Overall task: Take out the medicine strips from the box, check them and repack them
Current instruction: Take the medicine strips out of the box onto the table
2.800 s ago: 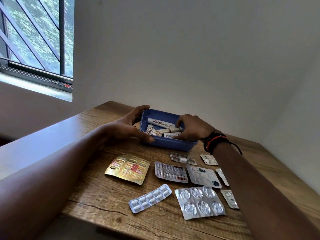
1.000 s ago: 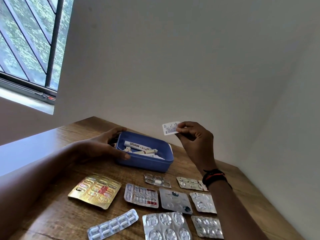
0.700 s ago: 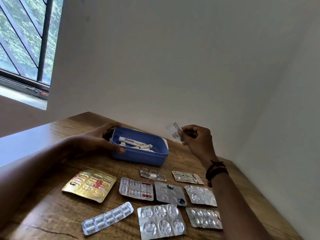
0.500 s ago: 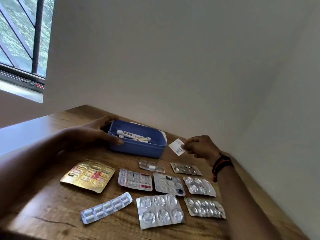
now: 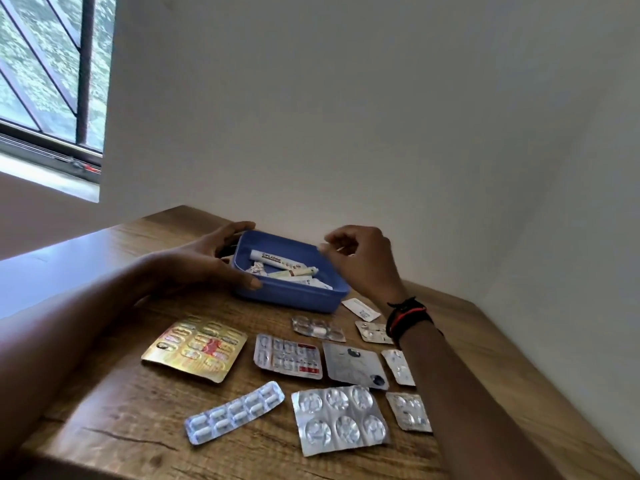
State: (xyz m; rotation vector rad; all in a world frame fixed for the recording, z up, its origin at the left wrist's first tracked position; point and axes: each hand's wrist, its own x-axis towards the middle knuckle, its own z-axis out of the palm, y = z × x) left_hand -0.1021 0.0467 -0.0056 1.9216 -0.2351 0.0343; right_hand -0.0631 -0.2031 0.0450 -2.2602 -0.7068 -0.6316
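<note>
The box (image 5: 294, 299) sits on the table (image 5: 121, 393) with tubes (image 5: 277, 259) inside, the left hand (image 5: 204, 261) grips its left side, the right hand (image 5: 363, 261) hangs over its right rim, fingers loosely curled and empty, and strips (image 5: 287, 356) lie in front.

The white strip (image 5: 361, 309), which was lifted out of the box (image 5: 294, 301) and held up in the right grip (image 5: 360, 261) a second ago, has been laid flat on the counter (image 5: 121, 410). It now lies just beside the box's near right corner, beyond the foil strips (image 5: 318, 328). It has been let go. The right grip, earlier pinched on it with thumb and forefinger, has been brought back over the box's right rim, where it is seen bare with its fingers loosely curled.
</note>
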